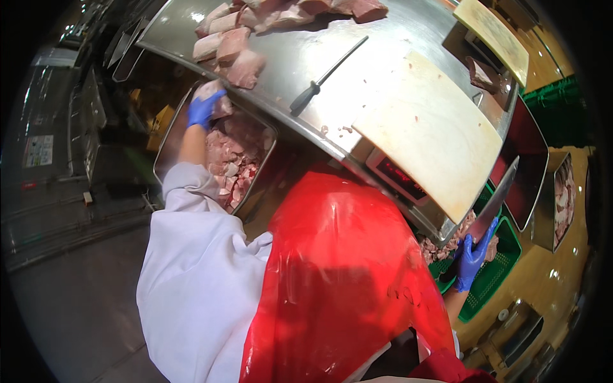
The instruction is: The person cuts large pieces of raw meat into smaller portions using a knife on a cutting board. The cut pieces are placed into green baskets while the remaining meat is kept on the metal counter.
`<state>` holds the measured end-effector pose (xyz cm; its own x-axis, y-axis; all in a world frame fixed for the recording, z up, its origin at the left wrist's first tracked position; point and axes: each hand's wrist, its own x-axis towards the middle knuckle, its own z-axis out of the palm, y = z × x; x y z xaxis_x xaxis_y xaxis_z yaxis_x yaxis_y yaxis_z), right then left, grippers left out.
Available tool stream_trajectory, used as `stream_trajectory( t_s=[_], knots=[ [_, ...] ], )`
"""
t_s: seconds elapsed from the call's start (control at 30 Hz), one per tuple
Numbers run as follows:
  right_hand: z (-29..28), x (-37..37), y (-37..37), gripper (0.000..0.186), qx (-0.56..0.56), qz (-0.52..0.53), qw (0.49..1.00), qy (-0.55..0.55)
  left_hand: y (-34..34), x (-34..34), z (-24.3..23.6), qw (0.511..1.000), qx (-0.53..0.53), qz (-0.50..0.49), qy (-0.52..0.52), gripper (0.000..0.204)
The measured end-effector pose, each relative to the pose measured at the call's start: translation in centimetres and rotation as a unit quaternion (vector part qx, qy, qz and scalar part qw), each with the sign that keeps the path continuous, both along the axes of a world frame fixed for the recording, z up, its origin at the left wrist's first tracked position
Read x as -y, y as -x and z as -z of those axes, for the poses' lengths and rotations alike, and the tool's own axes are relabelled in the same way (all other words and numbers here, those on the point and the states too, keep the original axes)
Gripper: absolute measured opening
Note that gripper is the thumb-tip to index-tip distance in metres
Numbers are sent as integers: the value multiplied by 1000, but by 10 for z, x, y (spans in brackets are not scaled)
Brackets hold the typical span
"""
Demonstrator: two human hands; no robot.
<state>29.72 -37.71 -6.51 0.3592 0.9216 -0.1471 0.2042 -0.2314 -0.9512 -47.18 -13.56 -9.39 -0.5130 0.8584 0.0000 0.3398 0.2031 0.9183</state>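
Left hand (203,112) half-curled, holding pale pink, blocky meat chunk (223,106) beside tabletop's (377,60) front edge; right hand (470,260) gripping knife (500,199) near front-right corner.

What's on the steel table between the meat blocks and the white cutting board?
In the head view, a dark-handled sharpening rod lies slantwise between the meat blocks and white cutting board, with small scraps near the board's edge.

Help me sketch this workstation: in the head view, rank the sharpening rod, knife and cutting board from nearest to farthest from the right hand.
1. Knife: in the right hand itself.
2. Cutting board: up and left of the hand.
3. Sharpening rod: farther left, lying on the metal table.
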Motion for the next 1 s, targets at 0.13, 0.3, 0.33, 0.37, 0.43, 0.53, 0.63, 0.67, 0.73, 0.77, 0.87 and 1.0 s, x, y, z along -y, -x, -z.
stream_trajectory(
  t_s=[0.13,0.3,0.33,0.37,0.43,0.53,0.63,0.67,0.73,0.77,0.87,1.0],
  knots=[
    [-13,-31,7,88,163,-17,984,-71,17,-34,-42,996,47,-15,-73,21],
    [-34,-47,26,88,107,73,991,-26,-108,-180,-29,959,-67,230,-155,19],
    [-39,-48,30,88,115,86,990,-12,-166,-210,-25,936,-100,281,-184,21],
    [-41,-47,35,87,113,113,987,7,-227,-235,-33,922,-113,343,-140,19],
    [-45,-39,47,86,101,155,982,48,-322,-289,-23,880,-156,430,-126,30],
    [-52,-22,67,85,82,227,964,108,-467,-364,-1,799,-174,554,-158,36],
    [-62,-13,101,85,88,315,933,147,-609,-429,37,704,-269,627,-199,47],
    [-67,-8,114,86,107,334,921,169,-654,-438,38,669,-323,642,-188,53],
    [-77,-3,140,86,108,381,892,216,-729,-451,53,645,-433,612,-146,70],
    [-82,-3,155,86,89,414,874,238,-759,-463,61,614,-462,628,-124,98],
    [-100,6,189,87,72,468,831,290,-823,-500,111,564,-434,703,2,102],
    [-109,13,209,89,66,497,803,324,-852,-478,106,554,-426,709,96,64]
  ],
)
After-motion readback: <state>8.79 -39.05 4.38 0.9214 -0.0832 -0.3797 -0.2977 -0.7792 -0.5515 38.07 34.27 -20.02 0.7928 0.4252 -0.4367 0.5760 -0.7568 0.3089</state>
